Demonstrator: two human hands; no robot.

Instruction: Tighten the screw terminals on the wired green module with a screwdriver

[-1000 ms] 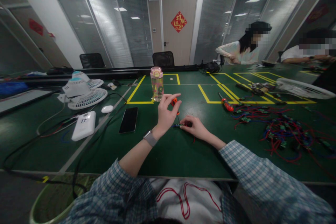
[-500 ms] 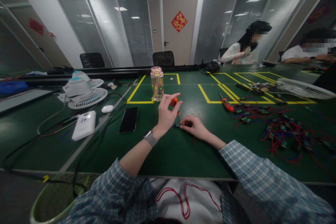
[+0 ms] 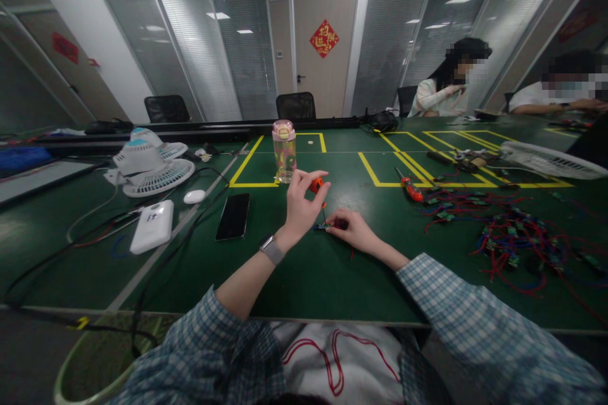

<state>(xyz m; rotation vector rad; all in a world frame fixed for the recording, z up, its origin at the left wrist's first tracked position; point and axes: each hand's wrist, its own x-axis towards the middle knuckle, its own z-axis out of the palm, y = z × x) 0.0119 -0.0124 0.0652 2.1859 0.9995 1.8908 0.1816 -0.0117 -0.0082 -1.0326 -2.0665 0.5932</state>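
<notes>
My left hand (image 3: 299, 204), with a watch on its wrist, has its fingers closed about the orange handle of a screwdriver (image 3: 317, 185). The thin shaft stands nearly upright, and its tip reaches down to a small circuit board (image 3: 321, 226) on the green table. My right hand (image 3: 351, 228) pinches the near right end of this board between thumb and fingers. A short red wire shows beneath that hand. The fingers hide part of the board, so I cannot make out what the tip touches.
A pink-lidded bottle (image 3: 284, 152) stands just beyond my left hand. To its left lie a phone (image 3: 232, 216), a white power bank (image 3: 152, 226) and fans (image 3: 154, 168). Rightward are a red screwdriver (image 3: 411, 190) and a heap of wired boards (image 3: 515, 237). Two people sit across.
The orange handle has shifted very slightly in my left fingers. My right hand and the board stay in place. Across the table, one person has leaned a little to the right.
</notes>
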